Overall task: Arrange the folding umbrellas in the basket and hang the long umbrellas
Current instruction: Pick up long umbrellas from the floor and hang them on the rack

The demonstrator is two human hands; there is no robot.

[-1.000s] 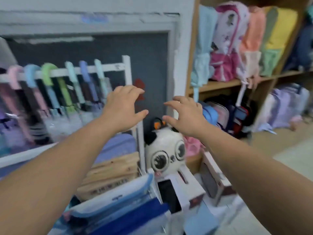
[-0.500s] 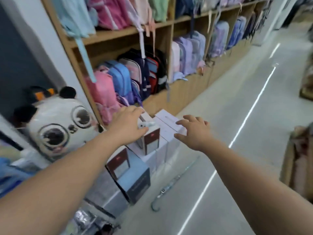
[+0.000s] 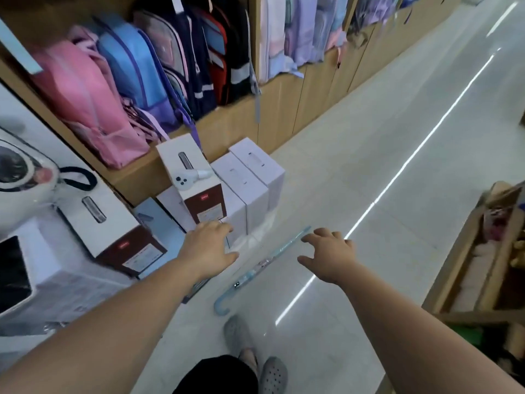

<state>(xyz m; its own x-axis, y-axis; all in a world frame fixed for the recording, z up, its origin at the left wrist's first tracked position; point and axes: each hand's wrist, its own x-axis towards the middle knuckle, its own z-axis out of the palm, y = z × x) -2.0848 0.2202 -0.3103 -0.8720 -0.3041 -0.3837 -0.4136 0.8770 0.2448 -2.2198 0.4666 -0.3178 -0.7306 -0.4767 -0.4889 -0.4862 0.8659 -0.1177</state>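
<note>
Change: camera tipped down to the floor; left hand and right hand came lower, off the box tops, and now flank the long pale-blue see-through umbrella; white panda plush slid to the left edge of view.
Umbrella look: closed, slim, canopy wrapped tight round the shaft; faint print mid-length; hooked pale-blue handle with a small metal bit just above it.
Umbrella place: flat on the glossy pale tiled floor, lying diagonal; hook end nearest the grey perforated clogs, tip pointing up-right, away from the person.
Left hand: open, fingers spread, holding nothing; left of the shaft, in front of the white cardboard boxes.
Right hand: open, fingers splayed and a bit bent, holding nothing; right of the shaft, fingertips near the tip half; contact with the umbrella cannot be told.
Edges: boxes stand in a row near the umbrella's left side, backed against a wooden shelf unit stuffed with backpacks, a pink backpack among them; a wooden rack at the right edge, well apart.
Open room: floor runs open right of the umbrella and up the aisle, crossed by a bright strip of reflected light.
</note>
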